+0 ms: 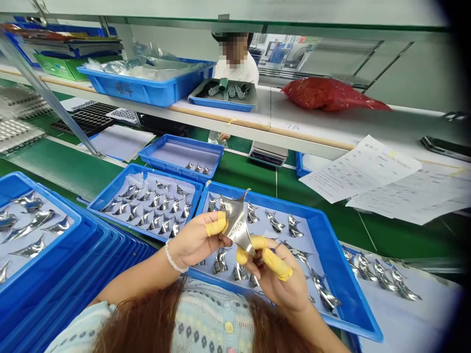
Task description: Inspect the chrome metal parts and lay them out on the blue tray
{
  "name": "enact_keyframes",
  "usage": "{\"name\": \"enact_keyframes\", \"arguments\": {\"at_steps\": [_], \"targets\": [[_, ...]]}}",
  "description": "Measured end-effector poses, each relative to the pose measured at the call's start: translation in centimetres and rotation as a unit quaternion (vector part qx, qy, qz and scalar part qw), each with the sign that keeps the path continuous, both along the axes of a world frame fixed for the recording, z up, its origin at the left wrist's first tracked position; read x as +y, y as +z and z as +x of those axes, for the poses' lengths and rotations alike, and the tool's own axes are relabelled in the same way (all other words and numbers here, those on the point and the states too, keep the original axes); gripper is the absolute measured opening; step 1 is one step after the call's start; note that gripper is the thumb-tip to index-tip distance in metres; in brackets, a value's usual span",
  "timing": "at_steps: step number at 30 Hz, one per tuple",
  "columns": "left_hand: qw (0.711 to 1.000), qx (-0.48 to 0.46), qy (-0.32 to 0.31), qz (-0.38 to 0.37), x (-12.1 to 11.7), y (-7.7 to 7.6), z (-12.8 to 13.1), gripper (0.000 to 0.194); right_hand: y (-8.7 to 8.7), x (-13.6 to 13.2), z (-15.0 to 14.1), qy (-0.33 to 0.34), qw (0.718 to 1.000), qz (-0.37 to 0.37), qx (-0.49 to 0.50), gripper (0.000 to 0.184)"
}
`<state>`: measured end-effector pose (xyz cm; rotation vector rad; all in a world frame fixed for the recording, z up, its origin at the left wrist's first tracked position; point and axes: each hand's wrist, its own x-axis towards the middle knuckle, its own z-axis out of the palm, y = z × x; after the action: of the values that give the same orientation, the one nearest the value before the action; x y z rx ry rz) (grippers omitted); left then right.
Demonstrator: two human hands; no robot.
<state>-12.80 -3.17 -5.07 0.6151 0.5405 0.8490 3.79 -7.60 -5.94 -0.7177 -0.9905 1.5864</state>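
A shiny curved metal part with pointed corners is held up between both hands. My left hand pinches its left edge, thumb in a yellow finger cot. On its lower end close the fingers of my right hand, several of them in yellow finger cots. Below the hands lies a blue tray lined with white paper, holding several similar metal parts. Some of these are hidden behind my hands. A second blue tray, to the left, carries rows of smaller-looking metal parts.
Stacked blue trays stand at the left. A small blue tray sits farther back. Above runs a shelf with a blue bin, a red bag and hanging papers. Behind it is another person.
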Motion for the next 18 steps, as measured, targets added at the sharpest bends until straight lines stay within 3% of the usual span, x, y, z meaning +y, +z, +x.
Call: {"name": "enact_keyframes", "arguments": {"at_steps": [8, 13, 18], "targets": [[0.999, -0.016, -0.015, -0.023, -0.5, 0.2, 0.4, 0.032, 1.2, 0.0, 0.2, -0.009, 0.999, -0.011, -0.03, 0.035], [0.999, 0.032, 0.026, 0.021, -0.8, 0.8, 0.7, 0.028, 0.2, 0.1, 0.6, -0.008, 0.999, -0.009, -0.052, 0.03], [0.997, 0.047, 0.04, 0.037, -1.3, 1.8, 0.3, 0.032, -0.7, 0.1, 0.8, 0.015, 0.999, -0.045, 0.003, 0.03]]}}
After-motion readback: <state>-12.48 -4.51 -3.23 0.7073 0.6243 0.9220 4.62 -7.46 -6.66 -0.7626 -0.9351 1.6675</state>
